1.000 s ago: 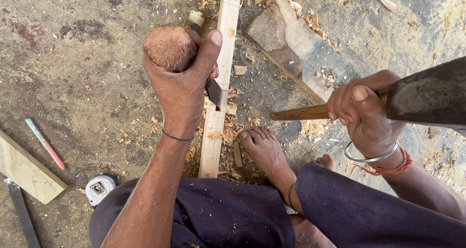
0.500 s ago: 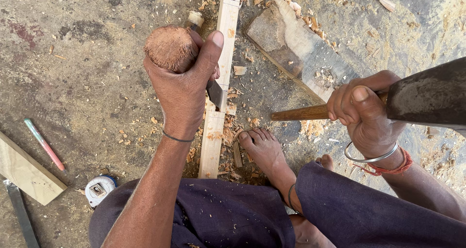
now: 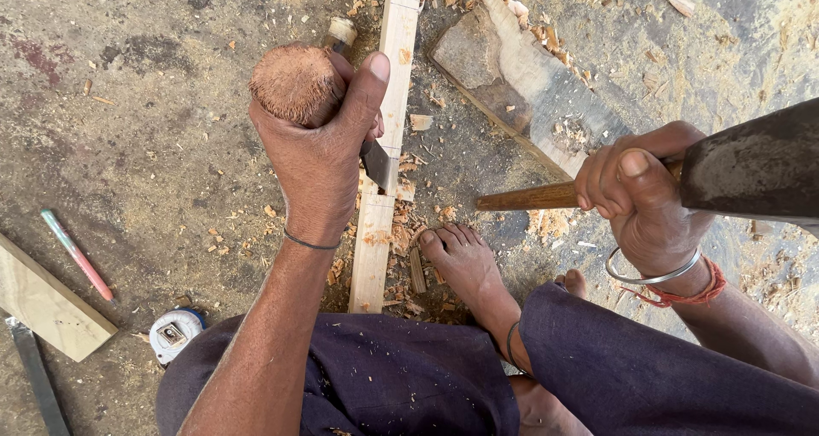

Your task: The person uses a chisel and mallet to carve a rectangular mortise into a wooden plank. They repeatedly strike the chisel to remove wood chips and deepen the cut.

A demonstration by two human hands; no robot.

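My left hand (image 3: 320, 150) is closed around a chisel whose frayed, rounded wooden handle top (image 3: 290, 82) sticks up above the fist. The chisel's metal blade (image 3: 375, 165) meets a long pale wooden strip (image 3: 384, 171) lying on the ground. My right hand (image 3: 636, 188) grips the brown wooden handle (image 3: 525, 199) of a tool with a large dark metal head (image 3: 755, 167), held raised at the right. My bare foot (image 3: 461, 261) rests beside the strip among wood chips.
A rough grey plank (image 3: 512, 78) lies beyond the strip. At the left lie a pink and green pencil (image 3: 77, 255), a tape measure (image 3: 173, 334), a pale wood offcut (image 3: 43, 304) and a dark metal bar (image 3: 38, 376). Wood chips litter the dirt ground.
Both hands and both tools keep nearly the same position; only a very slight shift of the left fist shows.
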